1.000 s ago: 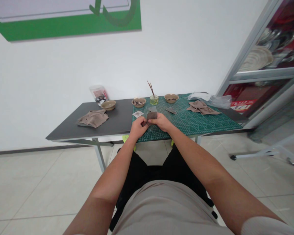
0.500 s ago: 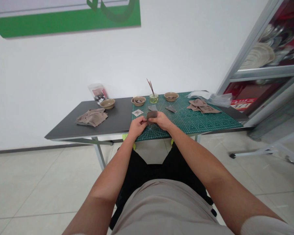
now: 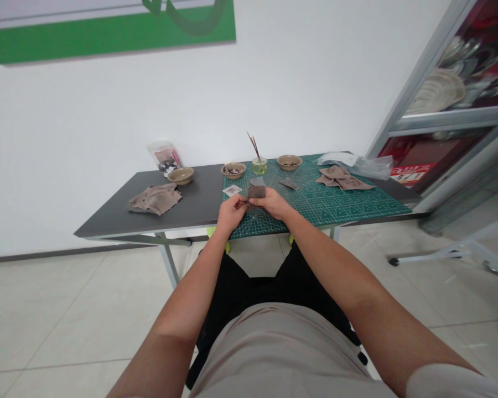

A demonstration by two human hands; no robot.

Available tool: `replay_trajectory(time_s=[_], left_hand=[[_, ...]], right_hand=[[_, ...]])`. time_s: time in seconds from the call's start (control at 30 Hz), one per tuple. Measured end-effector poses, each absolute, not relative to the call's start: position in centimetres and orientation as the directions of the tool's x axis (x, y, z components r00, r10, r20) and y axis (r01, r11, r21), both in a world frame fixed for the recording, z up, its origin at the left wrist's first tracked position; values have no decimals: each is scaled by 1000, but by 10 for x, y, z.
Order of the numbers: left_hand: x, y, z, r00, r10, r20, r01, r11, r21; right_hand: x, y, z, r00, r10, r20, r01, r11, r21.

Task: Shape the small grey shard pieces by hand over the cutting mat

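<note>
My right hand (image 3: 275,204) grips a small grey-brown flat piece (image 3: 256,192), thumb on its near side; it could be a bit of sandpaper or cloth. Touching or almost touching its lower left edge, my left hand (image 3: 231,214) is closed in a pinch. Whatever sits between those fingertips is too small to make out. Both hands are over the front part of the green cutting mat (image 3: 315,202). Just beyond them lie a small whitish square packet (image 3: 232,190), a grey flat piece (image 3: 258,181) and a darker grey piece (image 3: 289,183).
Along the back stand a bowl of small pieces (image 3: 233,171), a glass jar with thin sticks (image 3: 259,165) and another bowl (image 3: 289,162). Left are a bowl (image 3: 181,176), a plastic bag (image 3: 165,157) and a brown cloth (image 3: 155,199); right, a cloth (image 3: 342,178) and clear plastic (image 3: 373,167).
The flat piece in my right hand has turned slightly and shows a squarer face. Both hands stay in nearly the same place, and the view has shifted a little.
</note>
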State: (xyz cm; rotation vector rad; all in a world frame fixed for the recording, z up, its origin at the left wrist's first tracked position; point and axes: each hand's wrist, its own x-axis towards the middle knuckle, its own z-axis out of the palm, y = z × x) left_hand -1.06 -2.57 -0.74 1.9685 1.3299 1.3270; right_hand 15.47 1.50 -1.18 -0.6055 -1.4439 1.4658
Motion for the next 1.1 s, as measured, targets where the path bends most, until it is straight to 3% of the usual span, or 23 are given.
replay_trajectory(time_s=[0.17,0.47,0.67,0.87,1.1], left_hand=[[-12,-24,-9,120,855,504,554,-479,681],[-13,-24,-10,110,869,483,496,-469,731],[-12,-24,-10,137,837,530,607,-494,622],[-14,-22,-12,138,874,465,513,-465,722],[-13,-22,-11,151,849,507,573,-493,655]], right_hand=[[154,15,-13,-426,863,271,-271,164,-948],[155,15,-15,-395,877,273,-281,168,-945],[153,14,-13,-399,878,266,-211,195,-958],[153,14,-15,-377,890,257,-234,177,-956],[152,11,-11,-387,875,290,-199,227,-953]])
